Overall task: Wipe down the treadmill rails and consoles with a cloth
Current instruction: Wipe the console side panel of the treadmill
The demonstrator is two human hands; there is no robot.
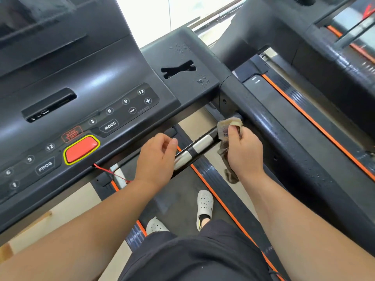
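Note:
A black treadmill console (85,106) with speed buttons and a red stop button (81,149) fills the left. Below its edge runs a short handlebar (199,144) with silver sensor plates. My right hand (244,153) grips a worn beige cloth (227,128) wrapped round the bar's right end, near the thick black side rail (284,142). One end of the cloth hangs down below that hand. My left hand (157,159) hovers at the bar's left end, fingers loosely curled, holding nothing.
Water drops sit on the console's right wing (186,63) and along the side rail. A red safety cord (110,172) dangles under the console. My feet in white clogs (205,205) stand on the belt. A second treadmill (324,57) stands close on the right.

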